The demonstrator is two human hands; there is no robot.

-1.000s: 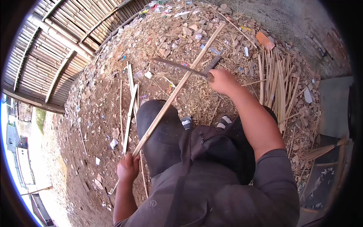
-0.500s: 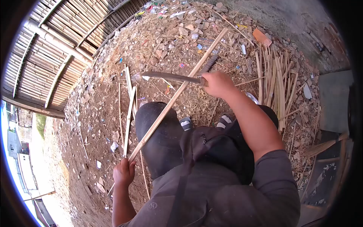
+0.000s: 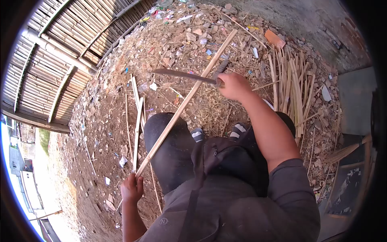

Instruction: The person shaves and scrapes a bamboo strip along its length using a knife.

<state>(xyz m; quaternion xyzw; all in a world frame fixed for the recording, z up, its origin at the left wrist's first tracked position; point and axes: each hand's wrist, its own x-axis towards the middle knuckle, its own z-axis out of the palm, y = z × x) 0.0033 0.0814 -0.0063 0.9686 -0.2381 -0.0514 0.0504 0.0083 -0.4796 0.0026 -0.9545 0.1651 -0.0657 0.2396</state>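
Note:
My left hand is closed around the lower end of a long split bamboo strip. The strip slants up and away to the right, passing over my left knee. My right hand grips a machete at the handle, most of which the fingers hide. Its dark, slightly curved blade points left and crosses the strip in this view, beyond the knee. A dark ribbed, handle-like piece shows just past my right hand, partly behind the strip.
A bundle of split strips lies on the right, near an orange brick piece. More strips lie left of my knee. Rubble and litter cover the ground. A bamboo wall stands at left, a grey panel at right.
The machete's tip has risen slightly, so the blade now slopes more. My right hand has shifted a little. Both hands keep their grip, and the view has moved slightly.

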